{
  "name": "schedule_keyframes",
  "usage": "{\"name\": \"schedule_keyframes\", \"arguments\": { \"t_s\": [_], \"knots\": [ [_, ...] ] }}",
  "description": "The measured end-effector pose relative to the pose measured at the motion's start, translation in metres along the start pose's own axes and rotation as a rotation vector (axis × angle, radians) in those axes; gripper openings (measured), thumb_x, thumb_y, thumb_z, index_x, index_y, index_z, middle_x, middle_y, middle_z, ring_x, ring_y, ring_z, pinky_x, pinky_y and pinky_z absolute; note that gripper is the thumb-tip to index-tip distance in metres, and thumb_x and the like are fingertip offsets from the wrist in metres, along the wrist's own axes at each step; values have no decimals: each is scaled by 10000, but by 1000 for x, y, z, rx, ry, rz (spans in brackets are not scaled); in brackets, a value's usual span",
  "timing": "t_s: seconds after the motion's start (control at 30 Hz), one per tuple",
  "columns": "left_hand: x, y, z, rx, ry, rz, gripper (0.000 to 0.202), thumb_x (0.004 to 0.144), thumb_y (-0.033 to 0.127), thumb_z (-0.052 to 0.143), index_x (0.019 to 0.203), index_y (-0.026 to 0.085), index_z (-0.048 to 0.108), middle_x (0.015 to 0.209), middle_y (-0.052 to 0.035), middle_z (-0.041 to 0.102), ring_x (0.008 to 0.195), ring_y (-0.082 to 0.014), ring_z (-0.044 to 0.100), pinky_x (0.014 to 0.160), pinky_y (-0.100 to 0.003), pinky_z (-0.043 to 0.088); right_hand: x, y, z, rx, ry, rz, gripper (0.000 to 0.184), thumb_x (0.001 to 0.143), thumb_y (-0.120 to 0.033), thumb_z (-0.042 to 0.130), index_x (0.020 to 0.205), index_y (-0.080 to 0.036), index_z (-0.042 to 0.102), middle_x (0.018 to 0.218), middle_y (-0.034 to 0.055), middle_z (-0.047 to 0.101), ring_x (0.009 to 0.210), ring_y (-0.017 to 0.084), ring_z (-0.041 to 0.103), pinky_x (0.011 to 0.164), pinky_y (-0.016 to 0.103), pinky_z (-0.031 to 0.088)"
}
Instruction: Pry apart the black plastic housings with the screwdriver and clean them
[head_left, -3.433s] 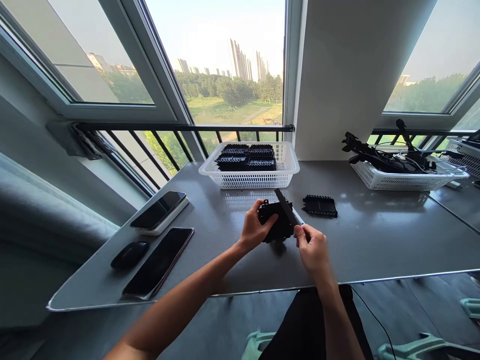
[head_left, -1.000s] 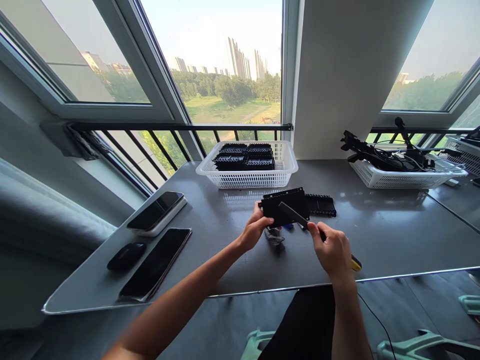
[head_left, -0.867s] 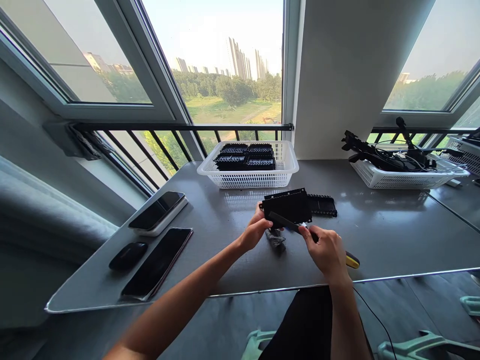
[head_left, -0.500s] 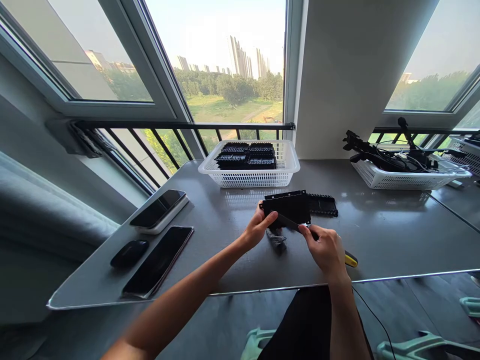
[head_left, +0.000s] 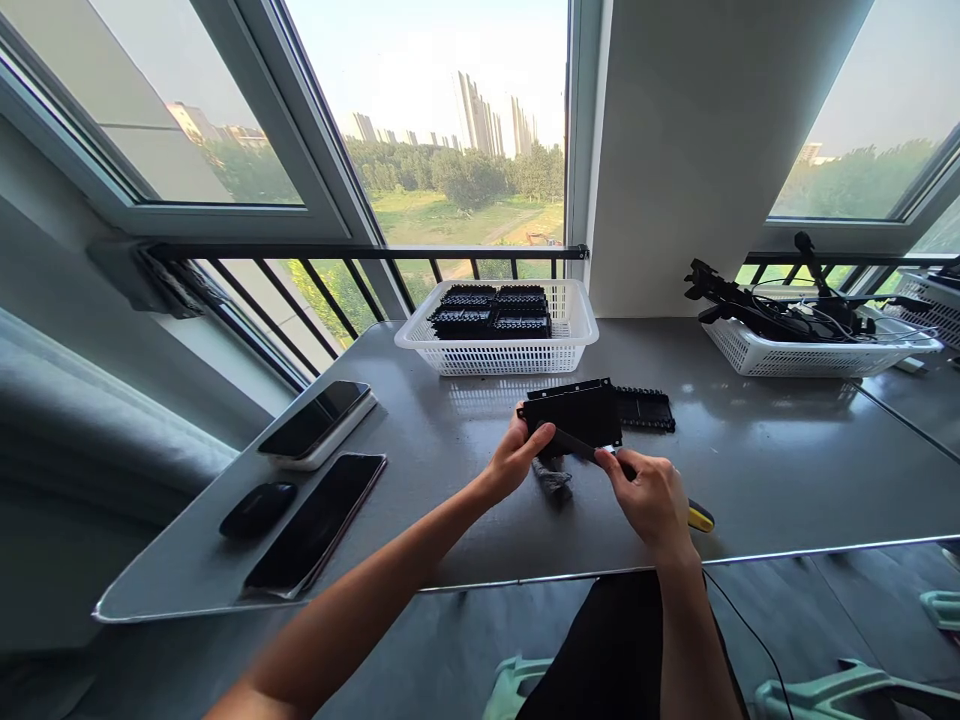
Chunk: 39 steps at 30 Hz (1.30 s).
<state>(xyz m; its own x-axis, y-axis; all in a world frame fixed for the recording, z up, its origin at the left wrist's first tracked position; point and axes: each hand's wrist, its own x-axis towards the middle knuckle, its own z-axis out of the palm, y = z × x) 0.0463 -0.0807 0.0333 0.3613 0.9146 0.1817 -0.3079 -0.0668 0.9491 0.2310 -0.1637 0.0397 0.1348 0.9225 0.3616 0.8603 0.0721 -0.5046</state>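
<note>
My left hand (head_left: 517, 452) is closed on a flat black plastic part (head_left: 581, 412) with small tabs along its edge, held tilted above the table. A flat file (head_left: 576, 445) lies along the part's lower edge, and its dark blade reaches to my left thumb. My right hand (head_left: 646, 500) is wrapped around the file, with the yellow-and-black handle end showing past the palm. Behind the held part, another black plastic part (head_left: 646, 410) with a toothed edge rests on the table. Below it sits a crumpled dark grey cloth-like scrap (head_left: 553, 478).
A white basket (head_left: 499, 358) with several stacked black parts stands at the back. Another white basket (head_left: 810, 360), heaped with black devices and cables, is at the right. Two phones (head_left: 319, 525) and a black mouse-like object (head_left: 259, 508) lie on the left of the grey table (head_left: 442, 520).
</note>
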Motion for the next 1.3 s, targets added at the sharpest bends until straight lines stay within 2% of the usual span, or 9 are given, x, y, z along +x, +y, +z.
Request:
{"name": "schedule_keyframes", "arguments": {
  "t_s": [0.13, 0.3, 0.43, 0.63, 0.9, 1.07, 1.3],
  "knots": [
    [2, -2, -1, 28, 51, -1, 412, 750, 394, 723, 933, 186, 418, 783, 28, 568, 589, -115, 576, 496, -259, 516, 0, 2, 0, -6, 18, 23, 608, 925, -641, 341, 614, -202, 624, 525, 22, 586, 481, 130, 461, 523, 258, 243],
    [2, -4, -3, 18, 41, -7, 399, 770, 405, 703, 970, 181, 440, 810, 15, 580, 618, -120, 589, 537, -264, 527, 0, 2, 0, 44, -34, 5, 575, 936, -620, 348, 656, -198, 620, 538, 3, 577, 486, 119, 457, 521, 246, 248],
    [3, -3, -4, 59, 60, 13, 402, 747, 389, 729, 949, 181, 450, 780, 20, 582, 580, -121, 585, 464, -241, 499, 1, 3, -1, 27, 3, 30, 600, 921, -644, 352, 597, -195, 583, 502, -5, 530, 471, 114, 415, 515, 248, 234],
    [6, 2, -6, 62, 75, 18, 388, 750, 412, 717, 939, 160, 489, 795, 3, 582, 585, -119, 572, 450, -246, 508, 0, 21, -15, 34, 56, 57, 616, 911, -662, 339, 583, -193, 567, 498, -16, 497, 477, 110, 374, 518, 248, 238],
    [2, 8, -2, 89, 60, 31, 379, 739, 371, 731, 928, 187, 459, 766, 22, 569, 539, -117, 564, 435, -249, 492, -1, 41, -25, 62, -7, 34, 611, 907, -656, 357, 538, -195, 514, 473, -25, 445, 464, 109, 360, 507, 250, 254],
    [2, 10, -3, 124, 89, 36, 382, 730, 369, 739, 912, 185, 457, 770, 20, 560, 583, -125, 571, 434, -240, 495, -4, 45, -33, 37, -8, 95, 598, 891, -665, 388, 541, -196, 510, 484, -26, 447, 468, 112, 379, 486, 244, 246],
    [1, 12, -2, 132, 57, 23, 375, 741, 382, 727, 923, 186, 464, 789, 13, 560, 610, -139, 586, 445, -253, 509, -3, 45, -26, 38, 1, 48, 607, 898, -665, 373, 558, -195, 552, 489, -30, 450, 454, 105, 375, 494, 245, 260]
  ]
}}
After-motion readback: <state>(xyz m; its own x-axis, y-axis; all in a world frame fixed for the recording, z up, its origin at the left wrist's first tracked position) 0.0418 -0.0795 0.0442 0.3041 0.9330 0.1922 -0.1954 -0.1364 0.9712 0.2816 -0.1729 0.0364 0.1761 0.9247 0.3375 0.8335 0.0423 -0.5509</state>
